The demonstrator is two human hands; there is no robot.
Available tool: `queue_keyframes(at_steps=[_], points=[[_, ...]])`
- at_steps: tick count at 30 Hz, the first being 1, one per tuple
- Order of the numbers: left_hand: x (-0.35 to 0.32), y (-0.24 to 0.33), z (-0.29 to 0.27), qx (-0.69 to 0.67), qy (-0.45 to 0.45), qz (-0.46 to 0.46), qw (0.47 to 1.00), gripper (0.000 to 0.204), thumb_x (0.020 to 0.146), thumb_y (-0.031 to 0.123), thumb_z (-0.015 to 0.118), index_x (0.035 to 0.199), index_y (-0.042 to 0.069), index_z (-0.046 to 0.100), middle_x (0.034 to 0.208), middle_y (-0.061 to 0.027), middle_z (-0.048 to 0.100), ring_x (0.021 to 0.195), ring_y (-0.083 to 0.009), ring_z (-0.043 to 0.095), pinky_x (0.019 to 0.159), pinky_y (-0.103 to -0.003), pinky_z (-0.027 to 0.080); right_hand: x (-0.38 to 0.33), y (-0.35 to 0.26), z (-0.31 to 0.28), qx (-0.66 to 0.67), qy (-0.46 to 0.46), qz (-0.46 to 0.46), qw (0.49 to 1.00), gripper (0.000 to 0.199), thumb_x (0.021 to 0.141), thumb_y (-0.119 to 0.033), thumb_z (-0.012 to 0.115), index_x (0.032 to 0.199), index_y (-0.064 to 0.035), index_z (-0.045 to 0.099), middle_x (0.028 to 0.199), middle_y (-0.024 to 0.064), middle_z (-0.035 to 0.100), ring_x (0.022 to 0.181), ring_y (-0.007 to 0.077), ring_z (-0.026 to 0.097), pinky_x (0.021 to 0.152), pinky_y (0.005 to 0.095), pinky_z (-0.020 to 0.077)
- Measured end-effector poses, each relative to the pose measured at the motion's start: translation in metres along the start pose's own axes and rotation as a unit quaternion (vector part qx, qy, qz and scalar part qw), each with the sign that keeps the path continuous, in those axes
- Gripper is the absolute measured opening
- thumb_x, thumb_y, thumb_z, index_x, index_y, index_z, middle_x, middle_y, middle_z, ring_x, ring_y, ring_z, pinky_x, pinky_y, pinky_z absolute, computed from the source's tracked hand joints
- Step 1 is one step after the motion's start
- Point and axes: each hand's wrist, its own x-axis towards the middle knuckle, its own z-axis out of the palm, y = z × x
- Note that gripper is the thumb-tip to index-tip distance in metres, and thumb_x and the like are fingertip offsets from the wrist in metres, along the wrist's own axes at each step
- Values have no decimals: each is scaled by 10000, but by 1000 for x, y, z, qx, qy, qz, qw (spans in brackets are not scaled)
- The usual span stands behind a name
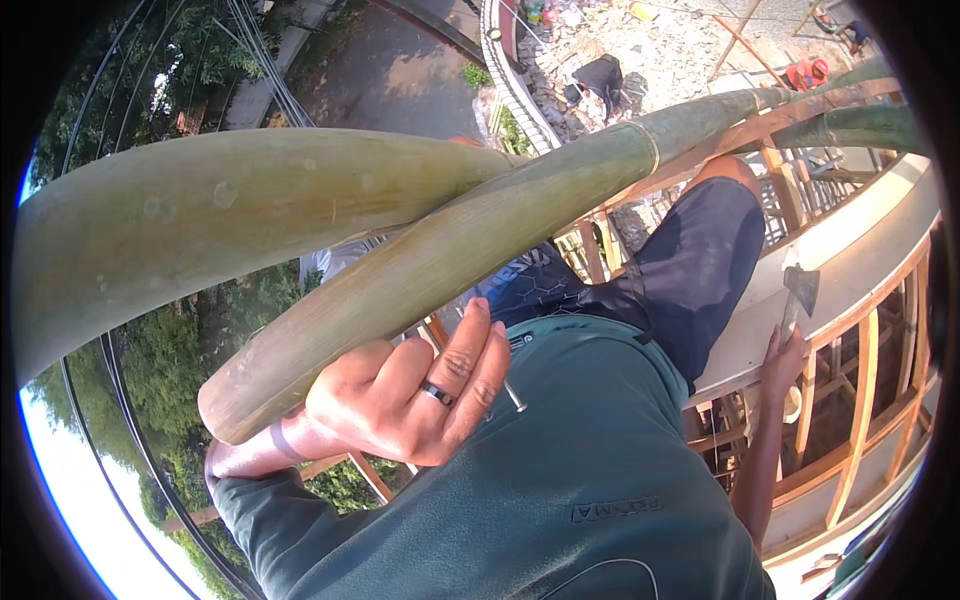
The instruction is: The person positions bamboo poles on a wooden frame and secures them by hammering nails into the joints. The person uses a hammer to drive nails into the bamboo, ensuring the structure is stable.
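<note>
Bamboo pole (pixel 430 280), cut end toward the left, slants across a second, thicker pole (pixel 190 215) in front of the worker's green shirt (pixel 590 440), as I watch through the head camera from afar. I see the left hand (pixel 415 405) just below the cut-ended pole, fingers curled and close together, a dark ring (pixel 437 394) on one of them; a nail (pixel 516 397) juts out beside them, though I cannot tell whether they grip it or whether the hand touches the bamboo. Well apart, on my view's far side, the right hand (pixel 783 360) is closed around the handle of a hatchet (pixel 802 288), its blade uppermost, over a curving wooden frame (pixel 865 420). Beyond the poles I make out a road (pixel 400 80), pale rubble (pixel 650 60) and, near the top right, a person in a red helmet (pixel 808 74).
</note>
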Motion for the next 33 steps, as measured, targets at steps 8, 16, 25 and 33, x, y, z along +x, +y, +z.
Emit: queue_keyframes(at_steps=[8, 16, 25, 33], points=[[-5, -11, 0, -5, -9, -10, 1000, 408, 679, 110, 710, 1077, 28, 743, 1077, -126, 759, 651, -100, 624, 550, -256, 524, 7, -182, -58, 547, -45, -75, 832, 241, 1039, -72, 599, 1258, 8, 539, 867, 81, 607, 680, 130, 581, 631, 296, 492], [-3, -5, -2, 13, 18, -30, 999, 368, 716, 115, 732, 1082, 76, 742, 1130, -73, 758, 662, -96, 630, 576, -263, 541, -48, -274, -87, 524, -11, -501, 689, 260, 886, -35, 715, 1125, 15, 624, 937, 104, 659, 763, 212, 641, 706, 316, 528], [4, -3, -1, 13, -2, -47, 999, 368, 737, 113, 722, 1104, 83, 732, 1177, -66, 756, 682, -97, 642, 589, -277, 562, -53, -289, -68, 513, -11, -611, 603, 465, 751, -66, 856, 1111, -53, 561, 821, 106, 675, 653, 309, 659, 583, 384, 513], [-5, -3, -2, 34, 2, 34, 999, 406, 737, 161, 677, 1135, 95, 726, 1217, -50, 751, 614, -71, 551, 522, -225, 496, -53, -287, -69, 529, -38, -546, 648, 349, 798, -111, 835, 1059, -20, 622, 825, 125, 696, 700, 334, 699, 625, 376, 547]])
